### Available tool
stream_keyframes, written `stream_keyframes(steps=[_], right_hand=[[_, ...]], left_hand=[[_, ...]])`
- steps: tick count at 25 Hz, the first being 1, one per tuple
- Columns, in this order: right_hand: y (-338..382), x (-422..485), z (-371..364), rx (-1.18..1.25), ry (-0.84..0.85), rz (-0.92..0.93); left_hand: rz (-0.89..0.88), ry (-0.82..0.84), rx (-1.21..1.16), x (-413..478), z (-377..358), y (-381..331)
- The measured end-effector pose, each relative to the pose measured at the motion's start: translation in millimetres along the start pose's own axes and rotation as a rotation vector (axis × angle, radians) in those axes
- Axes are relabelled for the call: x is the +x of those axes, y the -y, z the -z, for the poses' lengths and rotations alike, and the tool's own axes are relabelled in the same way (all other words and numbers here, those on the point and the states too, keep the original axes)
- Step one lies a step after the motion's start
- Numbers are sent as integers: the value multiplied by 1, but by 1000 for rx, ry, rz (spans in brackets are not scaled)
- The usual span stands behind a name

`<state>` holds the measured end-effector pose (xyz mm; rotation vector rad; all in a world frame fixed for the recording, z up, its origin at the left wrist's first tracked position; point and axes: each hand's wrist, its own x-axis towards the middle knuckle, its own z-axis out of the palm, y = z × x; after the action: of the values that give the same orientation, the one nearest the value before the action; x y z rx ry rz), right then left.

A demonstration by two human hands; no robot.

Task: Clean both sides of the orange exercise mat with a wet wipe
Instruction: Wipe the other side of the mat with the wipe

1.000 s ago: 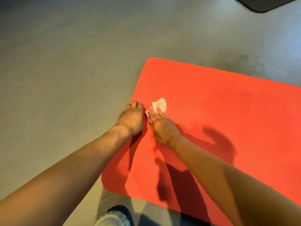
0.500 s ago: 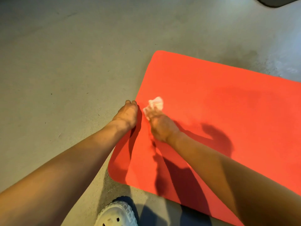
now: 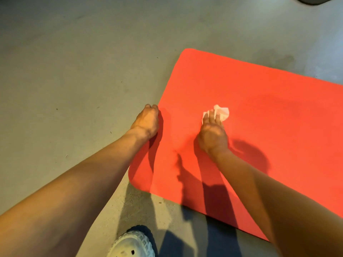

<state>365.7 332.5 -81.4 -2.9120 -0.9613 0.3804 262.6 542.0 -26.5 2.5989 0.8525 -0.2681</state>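
Observation:
The orange exercise mat [image 3: 259, 101] lies flat on the grey floor, its short left end in front of me. My left hand [image 3: 146, 121] rests at that left edge with its fingers curled over or against it; whether it grips the edge I cannot tell. My right hand [image 3: 212, 134] is on the mat about a hand's width to the right, fingers spread and pressing a crumpled white wet wipe [image 3: 221, 113] flat against the surface. The wipe sticks out beyond the fingertips.
Grey concrete floor [image 3: 74, 71] surrounds the mat, with a dark stain behind the mat's far edge. A white perforated shoe [image 3: 131, 244] shows at the bottom, just off the mat's near corner. A dark object's edge [image 3: 315, 0] sits at the top right.
My right hand has slid the wipe to the right, away from my left hand, which stays at the mat's left edge. The two hands were side by side before.

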Motion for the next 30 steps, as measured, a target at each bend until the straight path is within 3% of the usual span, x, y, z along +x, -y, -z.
stream_keyframes(steps=[2, 5, 6, 7, 9, 12, 14, 18, 20, 23, 25, 27, 30], right_hand=[[37, -10, -5, 51, -4, 207], [81, -32, -11, 55, -11, 729], [82, -33, -14, 46, -11, 790], [76, -31, -13, 25, 16, 750], [57, -24, -8, -27, 43, 501], [36, -16, -8, -1, 27, 173], [50, -25, -12, -31, 30, 271], [90, -61, -19, -30, 153, 771], [78, -57, -12, -22, 133, 729], [29, -28, -12, -69, 53, 300], [6, -18, -12, -96, 72, 123], [15, -26, -6, -128, 86, 143], [66, -61, -2, -72, 124, 449]], left_hand=[[71, 45, 4, -5, 0, 0], [150, 154, 78, -21, 1, 0], [156, 188, 115, -24, 1, 0], [157, 228, 153, -26, 2, 0], [153, 323, 205, -29, 1, 0], [143, 375, 125, -25, 0, 7], [148, 362, 48, -23, 3, 9], [104, 141, -83, -16, 6, 6], [57, 49, -91, -11, 8, 2], [82, 103, 9, -11, 14, -1], [99, 182, 102, -16, 14, -5], [106, 220, 165, -22, 11, -6], [119, 232, 201, -25, 11, -8]])
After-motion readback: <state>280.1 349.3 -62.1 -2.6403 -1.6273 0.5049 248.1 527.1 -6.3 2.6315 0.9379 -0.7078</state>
